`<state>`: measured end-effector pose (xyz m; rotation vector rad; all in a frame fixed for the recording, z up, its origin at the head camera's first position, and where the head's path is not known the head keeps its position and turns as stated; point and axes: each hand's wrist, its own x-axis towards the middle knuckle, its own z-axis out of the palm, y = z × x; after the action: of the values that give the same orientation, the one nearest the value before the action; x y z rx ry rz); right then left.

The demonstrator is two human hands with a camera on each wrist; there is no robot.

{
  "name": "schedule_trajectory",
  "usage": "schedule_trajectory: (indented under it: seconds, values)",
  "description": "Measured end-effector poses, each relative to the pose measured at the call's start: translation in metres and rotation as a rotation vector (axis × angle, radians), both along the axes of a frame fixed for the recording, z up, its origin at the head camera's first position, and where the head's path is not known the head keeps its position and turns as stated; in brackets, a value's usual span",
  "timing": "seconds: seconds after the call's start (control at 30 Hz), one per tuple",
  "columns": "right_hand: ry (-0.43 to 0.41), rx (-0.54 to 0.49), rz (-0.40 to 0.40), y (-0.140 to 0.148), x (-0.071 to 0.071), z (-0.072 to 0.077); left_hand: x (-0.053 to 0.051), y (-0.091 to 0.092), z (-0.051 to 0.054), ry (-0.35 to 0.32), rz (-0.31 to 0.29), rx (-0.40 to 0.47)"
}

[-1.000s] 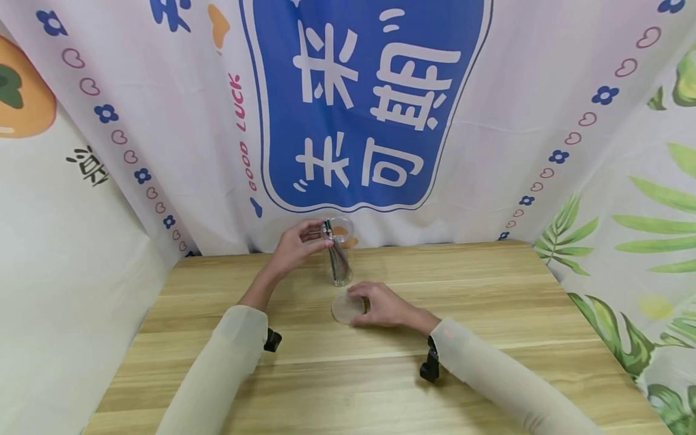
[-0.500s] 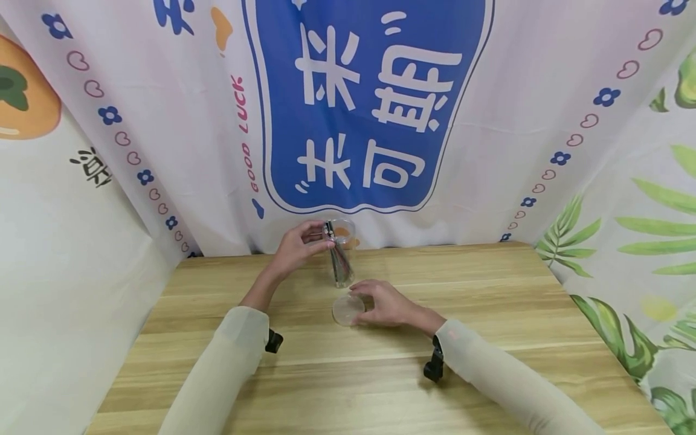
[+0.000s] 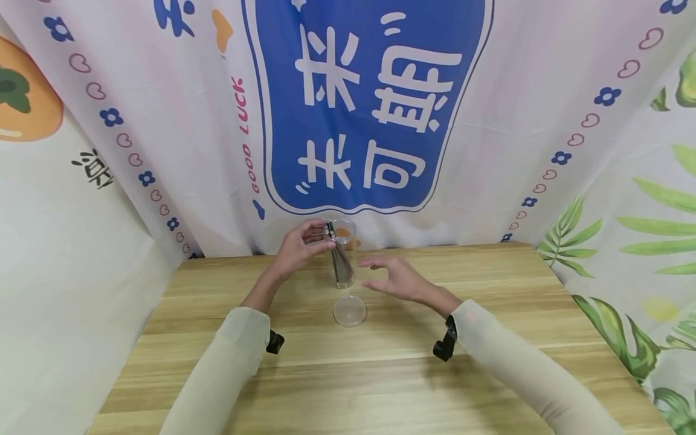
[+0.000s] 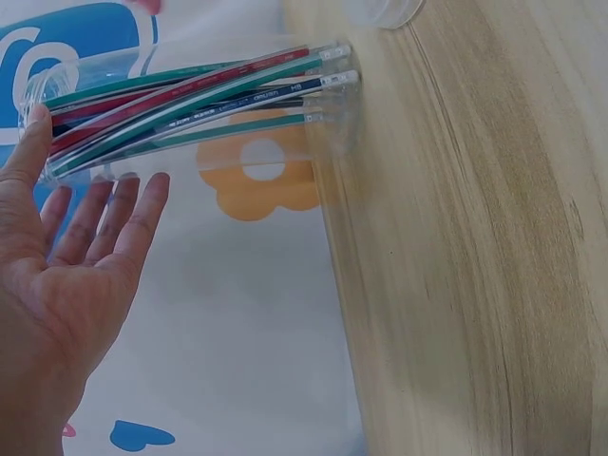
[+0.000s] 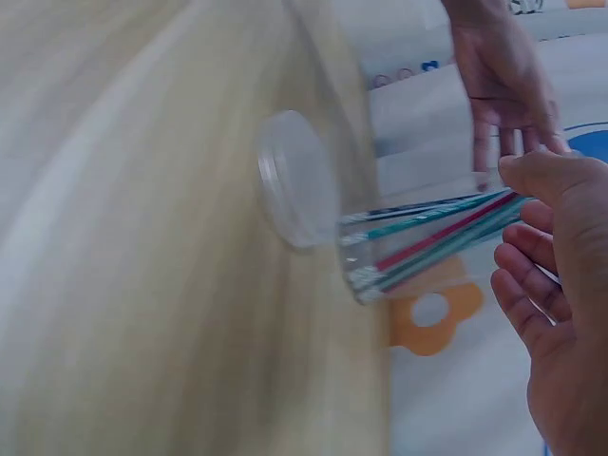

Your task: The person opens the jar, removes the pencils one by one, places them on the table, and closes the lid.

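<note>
A clear plastic cylinder (image 3: 354, 257) stands upright near the table's back edge. Inside it lean several pencils (image 4: 204, 103), green, red and dark blue, with their eraser ends at the bottom. My left hand (image 3: 295, 246) holds the cylinder at its upper left side, thumb near the rim. To the right of the cylinder is my right hand (image 3: 399, 278), thumb and fingers spread with nothing between them. Whether its fingertips touch the wall is hard to tell. A round clear lid (image 3: 350, 311) lies flat on the table, just in front of the cylinder.
The wooden table (image 3: 348, 386) ends close behind the cylinder, against a printed cloth (image 3: 462, 199) hanging as a backdrop. More patterned cloth hangs on both sides. A black wrist camera (image 3: 444, 345) sits on the right wrist, another camera (image 3: 275, 342) on the left.
My right hand has let go of the lid and moved back and up, beside the cylinder. The lid stays on the table. The left hand keeps its hold on the cylinder.
</note>
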<state>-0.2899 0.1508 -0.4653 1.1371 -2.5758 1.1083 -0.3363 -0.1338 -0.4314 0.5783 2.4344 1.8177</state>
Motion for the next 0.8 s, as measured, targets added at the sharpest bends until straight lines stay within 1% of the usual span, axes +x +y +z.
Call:
schedule_trajectory:
  seconds: [0.1,0.33,0.47,0.67,0.8]
  values:
    - [0.021,-0.029,0.005,0.001,-0.005,0.013,0.000,0.000,0.000,0.007,0.002,0.001]
    - [0.132,-0.114,0.054,-0.003,-0.017,0.039,-0.001,-0.001,-0.001,0.014,-0.006,0.014]
    - [0.154,-0.138,0.071,-0.008,-0.022,0.049,0.000,0.000,0.000,0.012,-0.005,0.018]
    - [0.180,-0.131,0.044,-0.012,-0.028,0.063,0.000,0.000,0.001,0.013,-0.008,0.011]
    - [0.173,-0.117,0.046,-0.016,-0.032,0.072,-0.001,0.000,0.001,0.013,-0.011,0.008]
